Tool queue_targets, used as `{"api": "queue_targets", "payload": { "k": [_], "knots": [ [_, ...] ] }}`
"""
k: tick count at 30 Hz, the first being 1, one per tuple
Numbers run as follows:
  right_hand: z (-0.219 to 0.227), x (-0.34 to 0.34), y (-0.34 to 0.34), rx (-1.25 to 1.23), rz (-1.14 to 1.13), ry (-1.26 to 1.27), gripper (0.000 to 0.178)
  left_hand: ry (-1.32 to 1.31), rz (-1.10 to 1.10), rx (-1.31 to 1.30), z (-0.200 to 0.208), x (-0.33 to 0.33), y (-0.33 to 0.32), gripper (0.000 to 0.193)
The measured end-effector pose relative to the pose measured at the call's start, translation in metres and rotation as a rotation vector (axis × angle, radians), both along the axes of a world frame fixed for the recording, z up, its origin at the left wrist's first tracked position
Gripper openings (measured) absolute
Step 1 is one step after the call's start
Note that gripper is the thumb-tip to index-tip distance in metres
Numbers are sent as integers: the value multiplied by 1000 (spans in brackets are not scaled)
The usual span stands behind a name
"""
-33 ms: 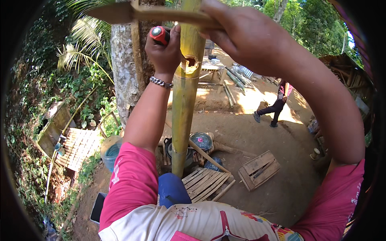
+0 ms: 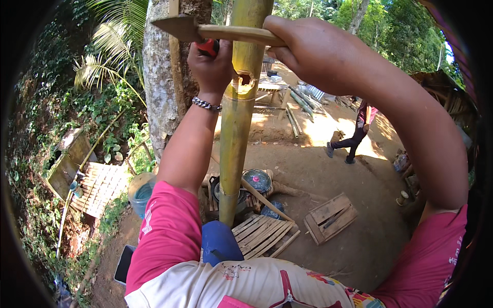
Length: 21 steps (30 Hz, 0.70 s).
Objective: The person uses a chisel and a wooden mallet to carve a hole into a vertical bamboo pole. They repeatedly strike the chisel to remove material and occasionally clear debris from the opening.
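A yellow-green bamboo pole (image 2: pixel 236 138) stands upright in front of me, with a ragged hole (image 2: pixel 245 79) cut through its wall. My left hand (image 2: pixel 211 65), a chain bracelet at its wrist, is closed round the red-and-black handle of what looks like a chisel (image 2: pixel 208 47), beside the hole; its blade is mostly hidden. My right hand (image 2: pixel 308 46) grips the wooden handle of a hatchet (image 2: pixel 231 34). The flat, pointed metal head of the hatchet is at the top end of the chisel handle, overlapping it in view.
A pale tree trunk (image 2: pixel 163 77) rises left of the pole. Below lie a slatted bamboo platform (image 2: pixel 262 233), a lidded pot (image 2: pixel 257 180) and a wooden crate (image 2: pixel 331 218). Another person (image 2: pixel 357 134) walks at the back right, near cut bamboo poles (image 2: pixel 302 100).
The hatchet head has come down and to the right, onto the chisel handle's end. My left hand stays by the hole. The other person has shifted slightly.
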State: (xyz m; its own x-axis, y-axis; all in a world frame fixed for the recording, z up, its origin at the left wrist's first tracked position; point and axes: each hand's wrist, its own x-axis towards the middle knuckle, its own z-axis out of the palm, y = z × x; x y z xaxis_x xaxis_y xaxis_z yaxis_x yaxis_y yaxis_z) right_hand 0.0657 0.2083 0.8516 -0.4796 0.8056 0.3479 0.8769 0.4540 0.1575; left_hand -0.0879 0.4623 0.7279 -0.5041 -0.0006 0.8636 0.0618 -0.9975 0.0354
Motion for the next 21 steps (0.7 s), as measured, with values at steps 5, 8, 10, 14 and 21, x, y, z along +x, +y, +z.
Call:
{"api": "queue_targets", "payload": {
  "k": [5, 8, 10, 14, 21],
  "knots": [
    [-7, 7, 27, 380, 505, 106, 23, -2, -29, 84, 2, 3, -1, 16],
    [-9, 4, 9, 288, 242, -7, 22, -2, 19, 56, 5, -1, 6, 16],
    [-10, 5, 16, 391, 285, 8, 20, -3, 7, 43, 8, 1, 3, 16],
    [-4, 2, 43, 612, 652, 54, 19, 5, -3, 42, 8, -3, 0, 17],
    [3, -12, 18, 390, 194, 38, 21, -3, -51, -5, 10, 2, -8, 21]
  ]
}}
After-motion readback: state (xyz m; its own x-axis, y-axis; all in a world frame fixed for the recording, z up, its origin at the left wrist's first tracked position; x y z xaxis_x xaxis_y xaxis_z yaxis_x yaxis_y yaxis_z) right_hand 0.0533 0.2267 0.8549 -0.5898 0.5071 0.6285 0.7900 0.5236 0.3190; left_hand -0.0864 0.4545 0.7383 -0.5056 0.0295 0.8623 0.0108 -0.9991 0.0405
